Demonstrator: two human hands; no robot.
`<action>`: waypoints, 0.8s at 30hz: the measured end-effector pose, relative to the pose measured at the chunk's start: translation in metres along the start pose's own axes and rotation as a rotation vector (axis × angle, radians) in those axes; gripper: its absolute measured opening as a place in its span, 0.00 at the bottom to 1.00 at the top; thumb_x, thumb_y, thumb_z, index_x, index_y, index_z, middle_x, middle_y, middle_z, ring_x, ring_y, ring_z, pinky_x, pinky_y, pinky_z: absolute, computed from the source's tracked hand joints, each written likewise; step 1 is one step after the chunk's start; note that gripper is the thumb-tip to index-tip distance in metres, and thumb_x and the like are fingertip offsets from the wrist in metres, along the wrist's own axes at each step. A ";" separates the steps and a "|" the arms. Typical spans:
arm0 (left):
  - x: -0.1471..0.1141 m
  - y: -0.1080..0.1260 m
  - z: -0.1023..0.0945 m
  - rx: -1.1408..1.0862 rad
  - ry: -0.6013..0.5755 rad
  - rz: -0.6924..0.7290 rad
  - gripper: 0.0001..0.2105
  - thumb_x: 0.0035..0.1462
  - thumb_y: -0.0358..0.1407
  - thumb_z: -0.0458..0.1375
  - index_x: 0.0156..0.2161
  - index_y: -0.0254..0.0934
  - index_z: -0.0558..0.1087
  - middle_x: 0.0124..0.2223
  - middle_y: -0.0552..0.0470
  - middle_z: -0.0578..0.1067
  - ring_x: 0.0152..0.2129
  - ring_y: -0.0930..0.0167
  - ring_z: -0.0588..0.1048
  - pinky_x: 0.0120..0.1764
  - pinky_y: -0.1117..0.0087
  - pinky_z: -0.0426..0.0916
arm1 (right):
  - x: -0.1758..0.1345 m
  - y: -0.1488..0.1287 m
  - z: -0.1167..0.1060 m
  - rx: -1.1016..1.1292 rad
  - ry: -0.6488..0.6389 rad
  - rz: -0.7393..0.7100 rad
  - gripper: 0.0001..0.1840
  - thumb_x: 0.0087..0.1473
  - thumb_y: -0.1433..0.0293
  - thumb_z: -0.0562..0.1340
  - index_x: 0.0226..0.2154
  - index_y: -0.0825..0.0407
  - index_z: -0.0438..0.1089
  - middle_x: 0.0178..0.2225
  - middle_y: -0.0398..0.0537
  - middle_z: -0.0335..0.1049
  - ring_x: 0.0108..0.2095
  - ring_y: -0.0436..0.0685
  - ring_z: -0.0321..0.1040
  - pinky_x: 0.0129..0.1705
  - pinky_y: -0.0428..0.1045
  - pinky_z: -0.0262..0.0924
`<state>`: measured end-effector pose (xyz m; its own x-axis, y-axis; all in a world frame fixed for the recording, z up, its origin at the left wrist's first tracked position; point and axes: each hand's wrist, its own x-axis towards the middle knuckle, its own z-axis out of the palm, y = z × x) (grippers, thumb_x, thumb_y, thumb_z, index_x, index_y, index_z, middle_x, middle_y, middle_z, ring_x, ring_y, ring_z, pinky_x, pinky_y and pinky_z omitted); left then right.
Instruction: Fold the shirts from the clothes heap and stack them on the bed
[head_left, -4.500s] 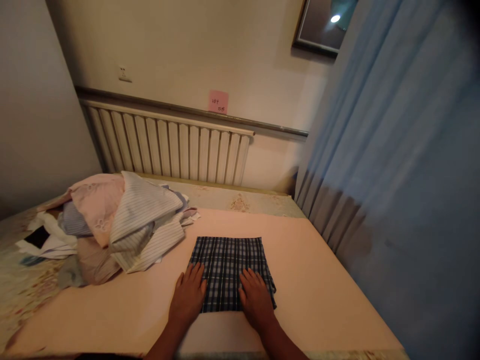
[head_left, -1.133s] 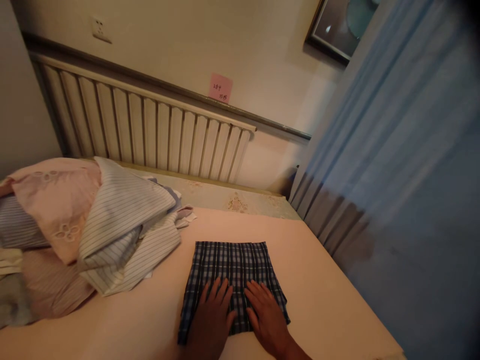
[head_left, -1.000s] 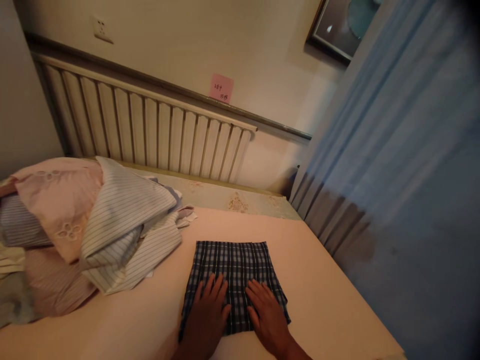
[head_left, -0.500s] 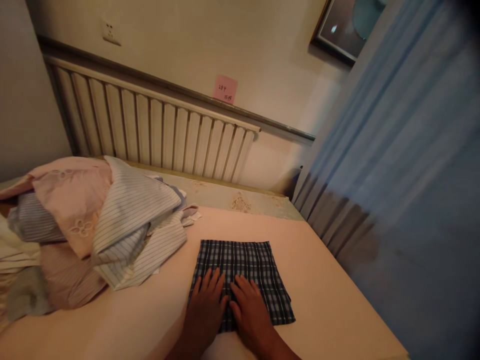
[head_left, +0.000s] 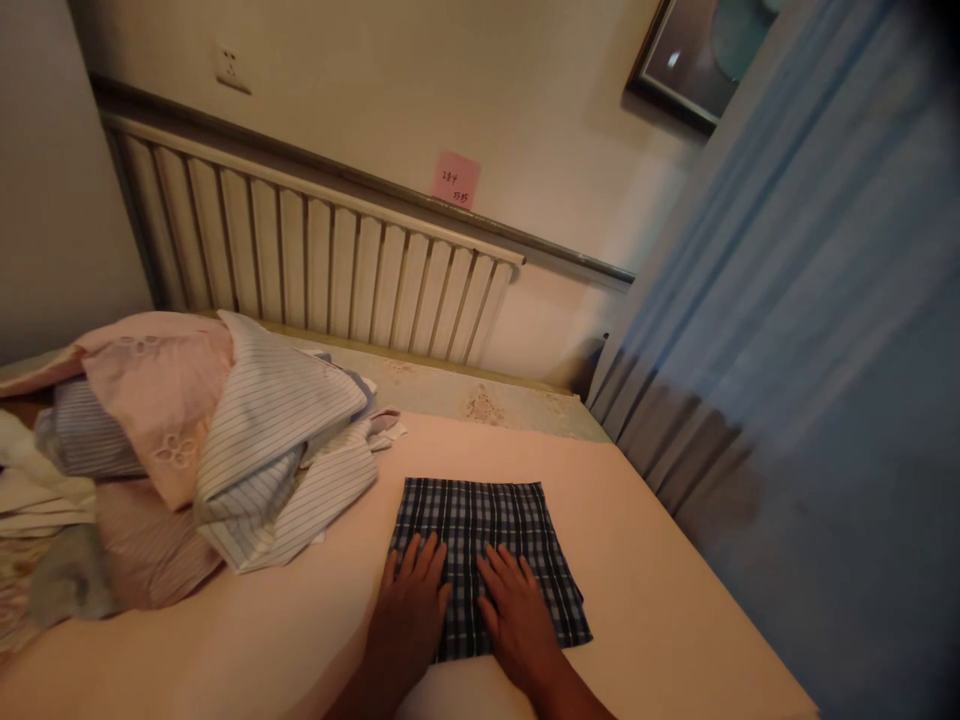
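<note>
A dark blue checked cloth (head_left: 480,512), folded to a near square, lies flat on the pale pink sheet (head_left: 637,580). On its left part rests my left hand (head_left: 411,605), palm down with the fingers stretched forward. My right hand (head_left: 517,610) lies flat on the middle of the cloth, fingers somewhat spread. A strip of the cloth shows between the two thumbs. Neither hand grips anything. The cloth's near left corner is hidden under my left hand.
To the left lies a heap of loose cloths, among them a striped cloth (head_left: 277,430) and a pink embroidered one (head_left: 169,390). Behind the bed stands a white radiator (head_left: 315,250). A blue curtain (head_left: 787,350) hangs along the right side.
My right hand has slid a little to the right over the cloth, so the gap between my hands is wider. My left hand stays nearly in place. The view has shifted slightly.
</note>
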<state>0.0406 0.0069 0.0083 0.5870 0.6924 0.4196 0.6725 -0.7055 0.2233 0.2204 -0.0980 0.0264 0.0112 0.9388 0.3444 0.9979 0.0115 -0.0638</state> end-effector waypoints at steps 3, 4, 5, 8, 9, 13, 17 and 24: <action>0.001 0.000 -0.004 0.007 -0.034 -0.014 0.22 0.61 0.36 0.48 0.60 0.41 0.65 0.64 0.50 0.64 0.61 0.57 0.60 0.60 0.45 0.55 | -0.007 0.022 0.000 -0.036 0.014 0.038 0.25 0.63 0.67 0.52 0.62 0.45 0.57 0.63 0.46 0.58 0.63 0.63 0.53 0.61 0.67 0.54; 0.001 0.000 -0.005 0.009 -0.045 -0.015 0.22 0.61 0.36 0.49 0.61 0.40 0.64 0.64 0.50 0.64 0.61 0.57 0.60 0.60 0.45 0.54 | -0.010 0.030 0.000 -0.044 0.022 0.055 0.25 0.63 0.67 0.51 0.62 0.46 0.57 0.63 0.46 0.58 0.63 0.63 0.53 0.60 0.67 0.54; 0.001 -0.001 -0.006 0.011 -0.053 -0.015 0.22 0.62 0.36 0.49 0.61 0.40 0.64 0.65 0.50 0.63 0.62 0.57 0.60 0.60 0.46 0.54 | -0.014 0.037 0.000 -0.049 0.030 0.068 0.25 0.64 0.66 0.51 0.62 0.46 0.57 0.63 0.47 0.58 0.63 0.63 0.53 0.60 0.67 0.54; 0.001 -0.001 -0.006 0.013 -0.061 -0.016 0.22 0.62 0.37 0.49 0.61 0.40 0.64 0.65 0.50 0.63 0.62 0.58 0.59 0.60 0.46 0.54 | -0.023 0.053 0.003 -0.051 0.067 0.113 0.24 0.64 0.66 0.51 0.61 0.47 0.59 0.62 0.47 0.59 0.63 0.62 0.54 0.61 0.66 0.54; 0.001 -0.002 -0.006 0.013 -0.057 -0.017 0.22 0.62 0.37 0.49 0.61 0.40 0.64 0.65 0.50 0.63 0.62 0.58 0.59 0.60 0.47 0.54 | -0.025 0.057 0.004 -0.048 0.085 0.137 0.23 0.64 0.66 0.51 0.61 0.47 0.60 0.62 0.47 0.60 0.62 0.62 0.55 0.61 0.65 0.54; 0.000 -0.004 -0.004 0.017 -0.026 -0.024 0.22 0.62 0.37 0.48 0.61 0.39 0.64 0.64 0.49 0.63 0.62 0.58 0.59 0.60 0.47 0.54 | -0.027 0.062 0.010 -0.025 0.168 0.234 0.22 0.63 0.66 0.51 0.57 0.49 0.65 0.58 0.49 0.65 0.59 0.63 0.60 0.59 0.64 0.59; 0.000 -0.006 -0.004 0.035 0.014 -0.027 0.22 0.63 0.37 0.48 0.60 0.39 0.65 0.64 0.48 0.65 0.61 0.58 0.60 0.60 0.48 0.54 | -0.027 0.061 0.011 0.001 0.187 0.284 0.22 0.63 0.66 0.50 0.56 0.50 0.67 0.57 0.50 0.66 0.58 0.63 0.62 0.59 0.63 0.60; 0.001 -0.009 -0.002 0.052 0.018 -0.054 0.21 0.62 0.38 0.48 0.60 0.38 0.66 0.64 0.46 0.65 0.61 0.57 0.60 0.60 0.48 0.54 | -0.023 0.050 -0.004 0.059 0.064 0.397 0.24 0.63 0.65 0.48 0.57 0.52 0.66 0.59 0.49 0.63 0.61 0.61 0.58 0.63 0.61 0.53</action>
<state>0.0339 0.0141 0.0088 0.5418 0.7258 0.4240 0.7253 -0.6586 0.2005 0.2700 -0.1199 0.0190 0.4011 0.8508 0.3396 0.9097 -0.3263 -0.2570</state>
